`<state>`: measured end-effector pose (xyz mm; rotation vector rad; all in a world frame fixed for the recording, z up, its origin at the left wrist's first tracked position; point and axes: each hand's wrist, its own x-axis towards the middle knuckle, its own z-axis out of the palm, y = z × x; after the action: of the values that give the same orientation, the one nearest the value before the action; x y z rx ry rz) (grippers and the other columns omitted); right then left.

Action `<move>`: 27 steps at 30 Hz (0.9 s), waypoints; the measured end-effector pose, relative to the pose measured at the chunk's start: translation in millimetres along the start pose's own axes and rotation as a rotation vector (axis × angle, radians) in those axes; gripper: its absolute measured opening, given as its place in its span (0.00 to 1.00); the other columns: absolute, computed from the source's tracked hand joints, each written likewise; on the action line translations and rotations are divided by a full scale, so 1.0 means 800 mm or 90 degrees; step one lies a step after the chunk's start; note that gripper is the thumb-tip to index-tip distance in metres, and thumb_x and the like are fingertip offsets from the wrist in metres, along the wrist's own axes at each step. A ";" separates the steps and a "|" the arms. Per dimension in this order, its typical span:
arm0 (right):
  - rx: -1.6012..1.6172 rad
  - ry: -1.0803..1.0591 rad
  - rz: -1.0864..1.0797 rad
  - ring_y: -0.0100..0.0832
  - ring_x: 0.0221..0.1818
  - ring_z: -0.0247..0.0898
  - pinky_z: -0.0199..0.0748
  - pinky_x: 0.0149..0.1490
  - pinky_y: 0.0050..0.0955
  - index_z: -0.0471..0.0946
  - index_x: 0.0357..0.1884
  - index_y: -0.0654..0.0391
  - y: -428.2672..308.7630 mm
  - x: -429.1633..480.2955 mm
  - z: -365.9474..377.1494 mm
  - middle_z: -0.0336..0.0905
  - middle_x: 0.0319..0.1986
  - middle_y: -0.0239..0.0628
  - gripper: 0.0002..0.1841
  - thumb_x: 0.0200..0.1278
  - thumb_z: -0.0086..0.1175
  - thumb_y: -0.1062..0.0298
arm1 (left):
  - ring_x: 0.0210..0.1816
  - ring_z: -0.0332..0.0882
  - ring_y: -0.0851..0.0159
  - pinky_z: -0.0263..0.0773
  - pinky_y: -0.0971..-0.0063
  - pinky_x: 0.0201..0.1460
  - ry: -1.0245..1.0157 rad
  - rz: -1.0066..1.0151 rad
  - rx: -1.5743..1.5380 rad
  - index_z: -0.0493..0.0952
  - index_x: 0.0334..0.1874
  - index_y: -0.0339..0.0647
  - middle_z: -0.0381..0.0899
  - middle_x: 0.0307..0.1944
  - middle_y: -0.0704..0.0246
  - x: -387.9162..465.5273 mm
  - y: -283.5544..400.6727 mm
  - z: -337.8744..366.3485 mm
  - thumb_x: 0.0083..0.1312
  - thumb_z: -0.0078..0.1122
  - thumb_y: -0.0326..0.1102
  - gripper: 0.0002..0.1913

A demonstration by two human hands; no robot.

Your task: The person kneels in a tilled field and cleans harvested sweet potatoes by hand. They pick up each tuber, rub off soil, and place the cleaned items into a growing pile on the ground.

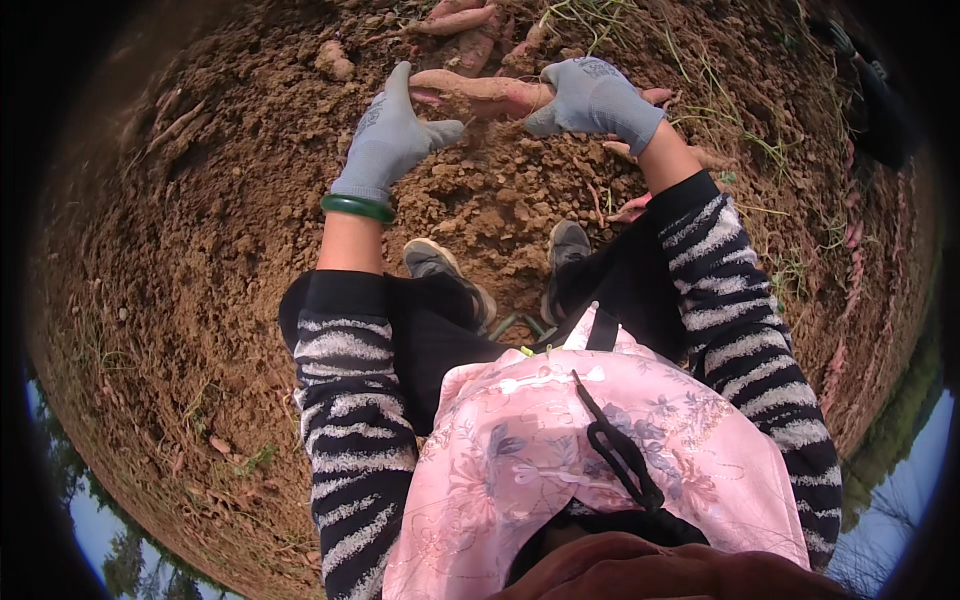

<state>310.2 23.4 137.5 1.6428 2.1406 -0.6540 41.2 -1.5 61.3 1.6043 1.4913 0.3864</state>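
Observation:
My right hand point(600, 103), in a grey work glove, grips the right end of a long sweet potato point(480, 88) just above loose brown soil point(487, 176). My left hand point(394, 131), gloved alike, has thumb and fingers spread apart. The root's left end lies close against its fingers; whether they touch is hard to tell. Beyond the root, more sweet potatoes point(474, 46) lie in a pile. Below my right wrist another sweet potato point(709, 157) rests on the ground, and a reddish one point(634, 206) is partly covered by my sleeve.
My shoes point(439, 266) stand on the soil between my hands and body. Green vines point(731, 112) trail at the right. A row of sweet potatoes point(853, 236) runs along the far right. Another person's dark clothing point(885, 112) shows at upper right. A soil clod point(335, 61) lies upper left.

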 end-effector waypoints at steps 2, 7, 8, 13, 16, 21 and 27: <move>0.044 -0.006 0.003 0.56 0.48 0.84 0.79 0.53 0.46 0.84 0.49 0.61 -0.006 -0.001 0.003 0.87 0.42 0.56 0.38 0.51 0.75 0.33 | 0.65 0.78 0.50 0.83 0.61 0.57 0.029 0.032 -0.045 0.41 0.87 0.43 0.67 0.67 0.48 0.001 0.003 0.006 0.63 0.81 0.39 0.60; 0.114 0.034 -0.064 0.52 0.47 0.86 0.80 0.53 0.43 0.84 0.51 0.64 0.007 0.011 0.027 0.88 0.41 0.55 0.41 0.52 0.73 0.31 | 0.54 0.76 0.59 0.80 0.64 0.57 0.185 0.105 -0.006 0.49 0.85 0.38 0.72 0.59 0.56 0.000 0.023 0.018 0.54 0.86 0.55 0.64; 0.149 0.032 -0.073 0.51 0.48 0.86 0.81 0.54 0.44 0.85 0.53 0.64 0.013 0.013 0.030 0.88 0.43 0.55 0.43 0.52 0.72 0.30 | 0.53 0.76 0.60 0.78 0.64 0.58 0.214 0.153 0.016 0.53 0.84 0.37 0.73 0.57 0.57 0.002 0.021 0.012 0.55 0.85 0.55 0.61; 0.235 -0.014 -0.083 0.46 0.43 0.87 0.82 0.51 0.42 0.87 0.52 0.64 0.007 0.011 0.018 0.89 0.37 0.50 0.44 0.50 0.72 0.28 | 0.55 0.76 0.53 0.76 0.59 0.62 0.274 0.261 0.054 0.64 0.77 0.32 0.76 0.54 0.52 0.001 0.022 -0.006 0.58 0.80 0.56 0.52; 0.261 -0.068 -0.057 0.41 0.38 0.86 0.81 0.47 0.40 0.88 0.46 0.63 0.001 0.008 0.017 0.88 0.32 0.46 0.43 0.49 0.71 0.25 | 0.59 0.76 0.47 0.73 0.56 0.65 0.290 0.289 0.077 0.67 0.75 0.32 0.78 0.59 0.48 0.002 0.016 -0.002 0.60 0.76 0.55 0.47; 0.260 -0.037 -0.071 0.36 0.34 0.85 0.80 0.42 0.37 0.88 0.44 0.63 0.006 0.015 0.031 0.87 0.29 0.42 0.38 0.52 0.73 0.31 | 0.62 0.76 0.43 0.72 0.55 0.69 0.245 0.304 0.007 0.69 0.74 0.33 0.78 0.62 0.47 0.008 0.012 -0.004 0.61 0.75 0.54 0.45; 0.244 -0.040 -0.063 0.29 0.27 0.82 0.77 0.33 0.32 0.85 0.40 0.67 0.007 0.012 0.021 0.85 0.24 0.38 0.34 0.57 0.74 0.37 | 0.62 0.74 0.59 0.72 0.64 0.67 0.205 0.234 -0.030 0.60 0.82 0.41 0.74 0.66 0.56 0.005 0.005 0.006 0.63 0.77 0.58 0.51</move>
<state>312.8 22.6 117.3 1.6758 2.1602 -1.1914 48.2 1.0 60.7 1.8437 1.3997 0.9165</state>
